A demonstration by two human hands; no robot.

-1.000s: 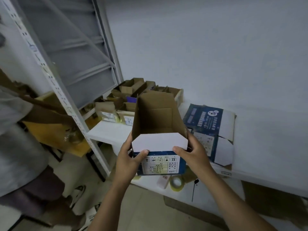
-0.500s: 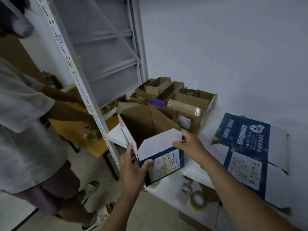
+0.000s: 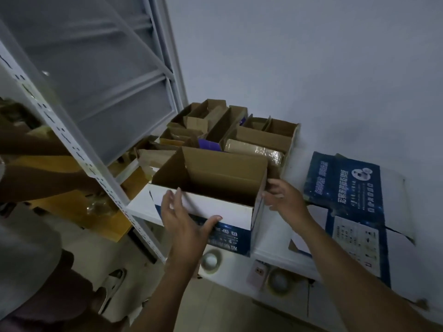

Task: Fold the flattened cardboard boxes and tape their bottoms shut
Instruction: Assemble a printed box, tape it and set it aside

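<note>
Standing mouth-up at the near left corner of the tabletop (image 3: 271,255): one folded box (image 3: 223,180), brown inside, blue-and-white print outside, top not closed. Its bottom is hidden, so I cannot tell whether it is taped. It sits just in front of a cluster of open cartons (image 3: 259,137), so my reading is that it belongs with the done lot.

Left to do, by my judgement: the flattened boxes (image 3: 345,188), a stack lying flat on the tabletop to the right, apart from the folded one. Two tape rolls (image 3: 211,261) lie at the near edge of the tabletop, untouched.

Left hand (image 3: 184,221): released. Fingers straight and spread at the white flap of the near wall, thumb laid against the printed face below it. Nothing gripped.

Right hand (image 3: 285,200): also released. Fingers loosely extended, tips touching the right corner edge of the folded box. Steadying contact at most, no grasp.
</note>
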